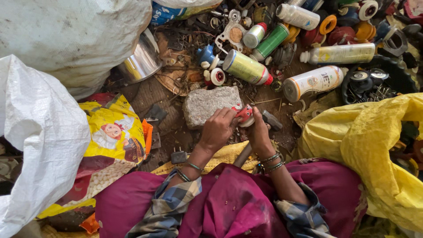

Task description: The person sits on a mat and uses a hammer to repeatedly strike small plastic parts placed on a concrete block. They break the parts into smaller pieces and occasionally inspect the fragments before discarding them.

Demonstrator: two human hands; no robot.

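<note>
Looking down over the lap now; both hands meet just at the near edge of the grey stone block (211,105), and between them sits a small red-and-white cap piece (245,115), round, looks like the top of a spray can; the left hand (218,130) curls its fingers over the piece from the stone side, fingertips pressed together and pinching it; the right hand (257,134) closes around it from the other side, though I cannot tell how those fingers lie, they are tucked under; a hammer (269,120) shows its dark head just beside the right hand, handle running back under the wrist toward the lap; I judge the cap light and hard, a thin plastic shell over a bit of metal, likely to crack rather than bend, and small enough to slip out of a loose pinch; best held by the rim, thumb against fingertips, seated against the stone; the stone looks heavy, rough, steady as an anvil; beyond it lie spray cans (246,67), green, white and yellow, well apart from the hands; a yellow sack (365,145) bulges on the right, a white sack (35,132) on the left, a steel bowl (142,59) behind.
</note>
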